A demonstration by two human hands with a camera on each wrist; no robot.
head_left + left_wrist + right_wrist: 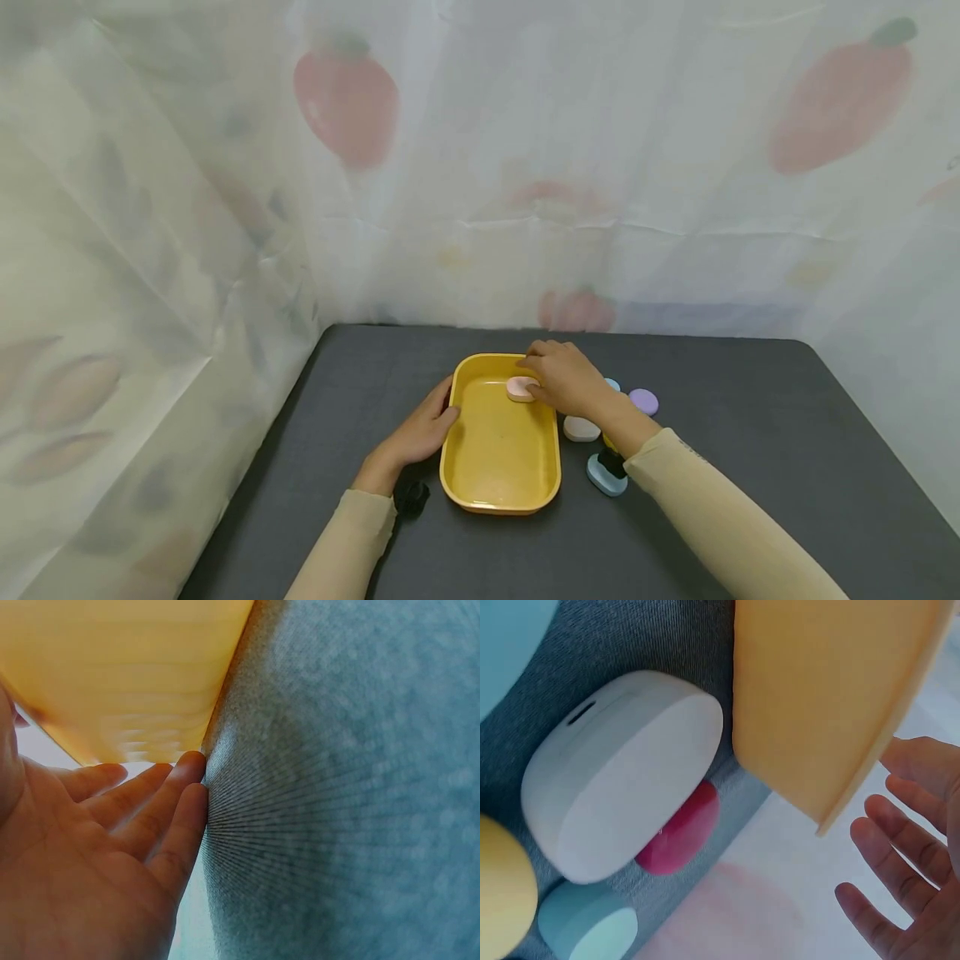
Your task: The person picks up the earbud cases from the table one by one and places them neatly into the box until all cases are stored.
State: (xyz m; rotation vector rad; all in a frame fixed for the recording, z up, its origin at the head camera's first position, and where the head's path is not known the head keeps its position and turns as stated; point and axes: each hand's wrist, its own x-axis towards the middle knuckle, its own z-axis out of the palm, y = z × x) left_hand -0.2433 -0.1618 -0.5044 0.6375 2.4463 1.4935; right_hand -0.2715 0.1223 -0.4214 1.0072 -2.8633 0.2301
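Observation:
A yellow rectangular tray (500, 467) lies on the dark table. Along its left side is my left hand (422, 432), thumb at the rim; in the left wrist view its straight fingers (142, 814) touch the outer wall. My right hand (567, 379) is over the tray's far right corner, thumb beside a pale pink oval piece (518, 388) inside the tray. In the right wrist view its fingers (911, 881) are spread with nothing visible between them, though the thumb tip is hidden behind the tray wall.
Right of the tray lie a white rounded case (581, 429) with a dark slot, a light blue oval piece (606, 476), a purple piece (643, 402), a blue piece (612, 384), a yellow piece (502, 889) and a crimson piece (681, 832). Printed curtains (480, 183) stand behind the table.

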